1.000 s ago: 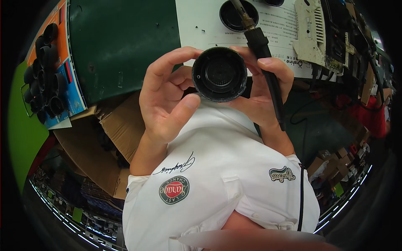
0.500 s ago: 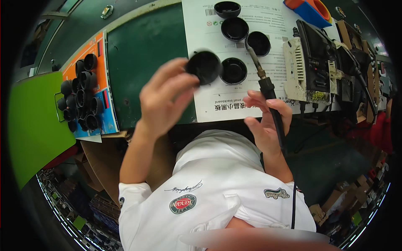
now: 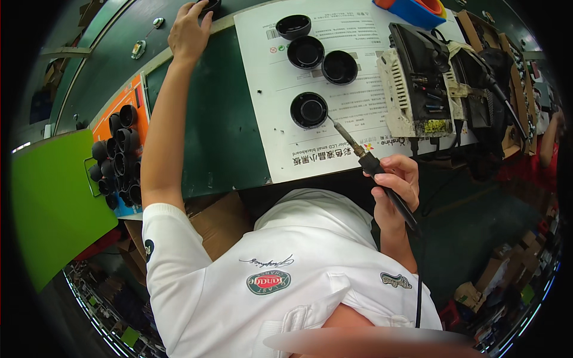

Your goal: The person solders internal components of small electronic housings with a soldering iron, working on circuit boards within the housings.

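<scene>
My left hand (image 3: 190, 34) is stretched out to the far left, its fingers at the rim of a black round cup (image 3: 210, 7), partly cut off by the top of the picture. In my right hand (image 3: 399, 182) is a soldering iron (image 3: 371, 164), held by its dark handle. Its metal tip points up and left, close to the right rim of a black cup (image 3: 309, 111) that lies open side up on a white printed sheet (image 3: 262, 101). Farther back on that sheet sit three more black cups, among them one in the middle (image 3: 305, 52) and one to its right (image 3: 339, 67).
Several black cups (image 3: 122, 140) are piled on an orange and blue sheet at the left, beside a bright green panel (image 3: 57, 185). A cream and black device (image 3: 400, 89) with cables stands at the right, near blue and orange holders (image 3: 418, 12). Another person's arm (image 3: 549, 140) shows far right.
My left hand has carried a black cup from over the table to the far left. The soldering iron's tip has come down left, near the closest cup; my right fingers have closed around its handle.
</scene>
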`<state>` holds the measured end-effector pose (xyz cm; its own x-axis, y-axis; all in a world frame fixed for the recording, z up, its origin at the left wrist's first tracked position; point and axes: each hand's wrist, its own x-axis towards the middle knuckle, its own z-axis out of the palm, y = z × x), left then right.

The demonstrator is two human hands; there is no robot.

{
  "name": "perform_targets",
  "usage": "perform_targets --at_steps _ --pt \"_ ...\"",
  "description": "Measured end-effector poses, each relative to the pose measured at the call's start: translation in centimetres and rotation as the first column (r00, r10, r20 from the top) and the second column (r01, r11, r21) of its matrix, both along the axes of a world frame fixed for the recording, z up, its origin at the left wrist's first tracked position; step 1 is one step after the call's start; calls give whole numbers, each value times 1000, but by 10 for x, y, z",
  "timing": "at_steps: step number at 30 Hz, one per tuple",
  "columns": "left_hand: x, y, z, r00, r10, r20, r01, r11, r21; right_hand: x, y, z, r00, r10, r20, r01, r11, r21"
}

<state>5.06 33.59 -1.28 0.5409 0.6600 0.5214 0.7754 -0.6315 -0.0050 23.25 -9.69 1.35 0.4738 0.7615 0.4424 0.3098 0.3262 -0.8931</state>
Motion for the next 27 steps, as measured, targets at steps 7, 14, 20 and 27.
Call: perform_targets --at_steps 7,14,20,27 --pt "26 -207 34 816 -419 398 552 768 -324 3 -3 -12 978 -141 -152 143 990 5" --pt "6 -244 20 816 -341 467 543 730 -416 -3 -1 -13 802 -42 -596 95 994 58" --pt "-68 -265 0 499 218 838 555 663 -503 -14 0 -15 710 2 -705 -10 1000 -8" --pt "-105 -282 -8 741 147 656 291 809 -510 -26 11 -22 628 91 -773 -158 987 -12"
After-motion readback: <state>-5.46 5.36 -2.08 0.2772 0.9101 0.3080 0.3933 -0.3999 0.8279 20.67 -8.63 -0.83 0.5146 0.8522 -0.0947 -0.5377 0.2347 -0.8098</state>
